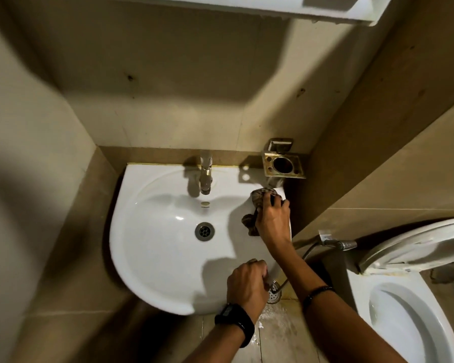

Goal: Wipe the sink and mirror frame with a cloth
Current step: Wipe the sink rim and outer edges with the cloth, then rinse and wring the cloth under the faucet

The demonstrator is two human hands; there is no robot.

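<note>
Both arms reach forward, hands apart.
Right hand (pixel 271 218) stretched ahead, fingers curled on the cloth (pixel 250 224); left hand (pixel 247 282) nearer, fingers hooked over the sink (pixel 152 258) rim.

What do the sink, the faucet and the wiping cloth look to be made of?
Sink: probably glazed white ceramic, glossy with sharp highlights. Faucet: metal, dull silvery finish, brassy near its base. Cloth: soft brown patterned fabric, bunched under the right hand.
</note>
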